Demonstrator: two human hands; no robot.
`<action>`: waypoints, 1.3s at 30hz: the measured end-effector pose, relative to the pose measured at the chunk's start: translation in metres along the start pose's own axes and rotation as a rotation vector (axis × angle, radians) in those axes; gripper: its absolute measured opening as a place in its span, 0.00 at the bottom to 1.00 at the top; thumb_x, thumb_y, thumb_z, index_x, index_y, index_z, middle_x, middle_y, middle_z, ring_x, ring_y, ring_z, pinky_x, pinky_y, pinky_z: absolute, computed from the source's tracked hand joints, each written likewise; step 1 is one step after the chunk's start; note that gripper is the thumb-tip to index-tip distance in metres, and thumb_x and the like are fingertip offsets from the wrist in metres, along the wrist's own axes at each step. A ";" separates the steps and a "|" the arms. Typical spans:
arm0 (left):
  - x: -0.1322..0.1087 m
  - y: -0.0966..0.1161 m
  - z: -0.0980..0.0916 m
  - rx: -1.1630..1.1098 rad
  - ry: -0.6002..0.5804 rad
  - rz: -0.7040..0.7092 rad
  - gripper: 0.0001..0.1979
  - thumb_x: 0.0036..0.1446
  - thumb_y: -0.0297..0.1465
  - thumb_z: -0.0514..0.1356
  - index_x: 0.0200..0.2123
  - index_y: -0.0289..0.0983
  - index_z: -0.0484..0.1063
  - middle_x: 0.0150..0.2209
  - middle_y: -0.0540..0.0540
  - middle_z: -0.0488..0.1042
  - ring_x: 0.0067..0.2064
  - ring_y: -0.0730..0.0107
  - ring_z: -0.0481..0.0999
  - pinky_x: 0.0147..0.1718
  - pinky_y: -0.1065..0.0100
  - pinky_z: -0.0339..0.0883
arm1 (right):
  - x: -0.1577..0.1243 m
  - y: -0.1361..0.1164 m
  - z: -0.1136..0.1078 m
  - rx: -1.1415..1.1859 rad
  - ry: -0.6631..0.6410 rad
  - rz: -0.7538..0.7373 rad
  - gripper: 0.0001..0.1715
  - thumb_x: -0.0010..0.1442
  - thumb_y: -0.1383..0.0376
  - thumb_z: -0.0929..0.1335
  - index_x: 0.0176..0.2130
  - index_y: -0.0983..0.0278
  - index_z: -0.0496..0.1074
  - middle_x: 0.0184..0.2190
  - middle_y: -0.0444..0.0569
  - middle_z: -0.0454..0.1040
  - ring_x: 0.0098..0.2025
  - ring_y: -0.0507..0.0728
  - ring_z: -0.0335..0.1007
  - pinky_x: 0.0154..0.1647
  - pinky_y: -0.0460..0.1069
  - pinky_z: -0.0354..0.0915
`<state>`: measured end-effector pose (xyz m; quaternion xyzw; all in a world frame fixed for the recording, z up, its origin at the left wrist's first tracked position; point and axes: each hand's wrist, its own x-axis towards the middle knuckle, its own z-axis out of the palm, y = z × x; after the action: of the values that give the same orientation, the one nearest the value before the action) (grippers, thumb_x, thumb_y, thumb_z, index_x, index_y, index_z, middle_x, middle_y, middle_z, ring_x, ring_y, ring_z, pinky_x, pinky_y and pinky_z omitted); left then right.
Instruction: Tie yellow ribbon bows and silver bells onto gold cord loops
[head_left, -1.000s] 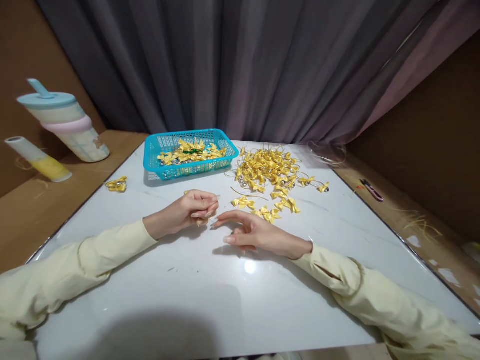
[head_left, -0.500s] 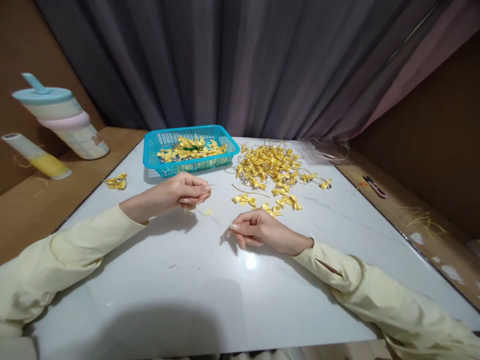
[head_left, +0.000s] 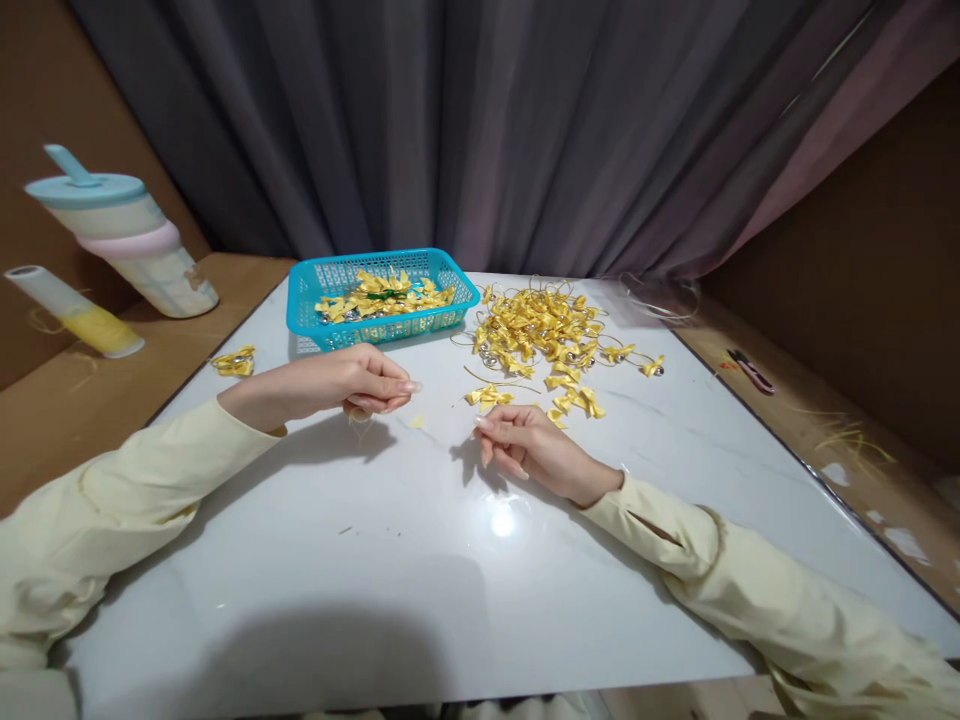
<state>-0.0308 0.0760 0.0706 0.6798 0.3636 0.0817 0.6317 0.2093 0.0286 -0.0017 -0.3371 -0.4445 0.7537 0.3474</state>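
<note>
My left hand point(head_left: 371, 382) is closed in a pinch above the table, in front of the blue basket. A thin pale thread point(head_left: 361, 430) hangs in a loose loop below its fingers. To the right, my right hand point(head_left: 525, 447) pinches thumb and forefinger together, its other fingers curled; whatever is between the tips is too small to make out. Just beyond it lie a yellow ribbon bow point(head_left: 489, 397) and a large pile of yellow bows point(head_left: 544, 325) with cords and small silvery bells. A tiny yellow scrap point(head_left: 416, 422) lies between my hands.
A blue plastic basket point(head_left: 300, 300) holds more yellow bows. Another small bow bundle point(head_left: 234, 361) lies at the left edge. A tumbler point(head_left: 142, 240) and a yellow-white tube point(head_left: 82, 315) are at the far left. Snips point(head_left: 752, 372) and cord scraps point(head_left: 851, 440) lie right.
My hands have moved farther apart: the left slightly left and down, the right slightly right and away from me. Both remain pinched.
</note>
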 end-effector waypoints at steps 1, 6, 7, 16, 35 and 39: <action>0.001 -0.001 -0.001 0.002 -0.015 -0.016 0.19 0.56 0.35 0.56 0.17 0.35 0.58 0.15 0.54 0.47 0.18 0.80 0.43 0.17 0.71 0.40 | 0.000 0.000 -0.001 0.009 0.001 -0.010 0.12 0.55 0.63 0.70 0.26 0.70 0.70 0.20 0.46 0.74 0.11 0.42 0.53 0.13 0.41 0.48; 0.003 -0.007 -0.008 0.014 -0.064 -0.061 0.18 0.57 0.33 0.55 0.17 0.35 0.56 0.16 0.54 0.47 0.18 0.80 0.44 0.17 0.72 0.41 | 0.002 0.002 -0.003 0.048 -0.003 -0.042 0.14 0.58 0.61 0.67 0.27 0.70 0.69 0.20 0.46 0.73 0.11 0.43 0.54 0.13 0.41 0.49; 0.003 -0.008 -0.009 0.015 -0.071 -0.068 0.18 0.57 0.32 0.55 0.17 0.35 0.55 0.16 0.54 0.47 0.18 0.80 0.44 0.16 0.72 0.41 | 0.002 0.002 -0.003 0.056 -0.001 -0.044 0.14 0.58 0.61 0.67 0.27 0.70 0.69 0.19 0.46 0.72 0.11 0.43 0.54 0.13 0.41 0.49; 0.005 -0.011 -0.012 0.004 -0.130 -0.087 0.19 0.56 0.35 0.56 0.17 0.36 0.56 0.16 0.54 0.47 0.18 0.79 0.42 0.16 0.71 0.41 | 0.004 0.001 -0.003 0.008 0.072 -0.047 0.15 0.57 0.60 0.68 0.26 0.69 0.67 0.17 0.42 0.69 0.11 0.42 0.53 0.12 0.40 0.47; 0.000 -0.008 0.048 1.068 0.177 0.477 0.19 0.65 0.37 0.46 0.28 0.35 0.69 0.26 0.48 0.70 0.31 0.71 0.67 0.39 0.67 0.55 | -0.002 0.004 0.008 0.002 -0.206 0.095 0.15 0.58 0.61 0.67 0.26 0.71 0.69 0.16 0.44 0.71 0.10 0.43 0.53 0.11 0.40 0.50; 0.009 -0.019 0.057 0.998 0.183 0.517 0.20 0.65 0.37 0.46 0.29 0.35 0.70 0.26 0.48 0.70 0.30 0.71 0.68 0.36 0.69 0.56 | -0.002 0.006 0.009 0.025 -0.282 0.101 0.15 0.58 0.61 0.67 0.26 0.71 0.69 0.18 0.46 0.72 0.11 0.43 0.55 0.11 0.40 0.50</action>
<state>0.0011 0.0347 0.0391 0.9530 0.2330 0.1106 0.1592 0.2019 0.0207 -0.0035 -0.2454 -0.4620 0.8156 0.2473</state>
